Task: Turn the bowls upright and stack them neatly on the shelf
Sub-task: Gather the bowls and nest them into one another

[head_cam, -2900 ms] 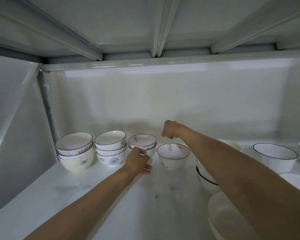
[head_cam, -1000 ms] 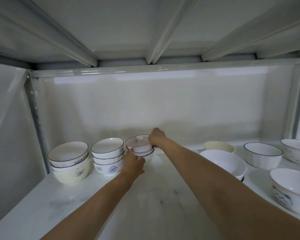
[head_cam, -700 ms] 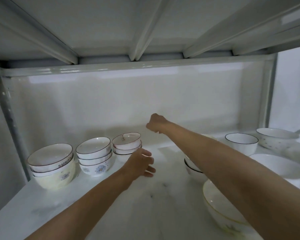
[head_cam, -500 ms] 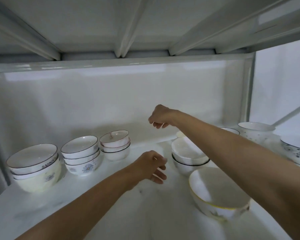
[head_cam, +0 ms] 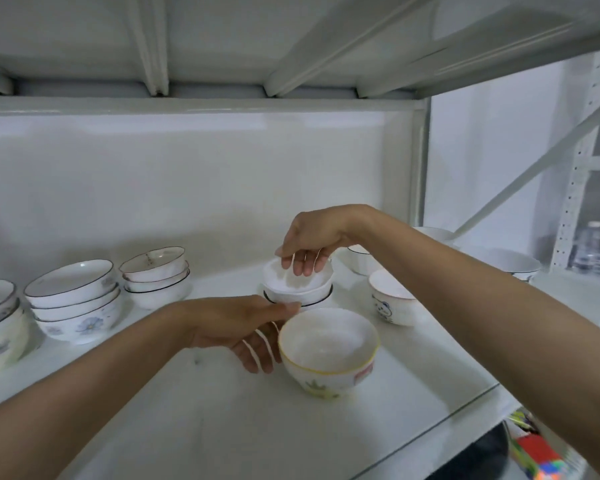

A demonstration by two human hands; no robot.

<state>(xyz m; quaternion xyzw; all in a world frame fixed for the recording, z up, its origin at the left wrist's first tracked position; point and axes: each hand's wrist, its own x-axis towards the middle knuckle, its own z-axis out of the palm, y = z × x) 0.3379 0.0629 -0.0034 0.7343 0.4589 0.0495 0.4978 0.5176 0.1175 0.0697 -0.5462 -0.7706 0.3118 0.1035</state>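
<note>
The right hand (head_cam: pixel 314 242) grips the far rim of the white bowl (head_cam: pixel 297 282), the top bowl of a two-bowl stack mid-shelf. The left hand (head_cam: pixel 238 329), fingers extended, touches the yellow-rimmed bowl (head_cam: pixel 328 351) nearer the front edge.

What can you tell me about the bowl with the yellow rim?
The yellow-rimmed bowl stands upright near the shelf's front edge. It looks like glossy white ceramic, with a yellow line round the rim, a greenish-yellow drawing and a red patch on its side. It looks empty. The left hand's fingers reach its left side; whether they touch it is unclear.
</note>
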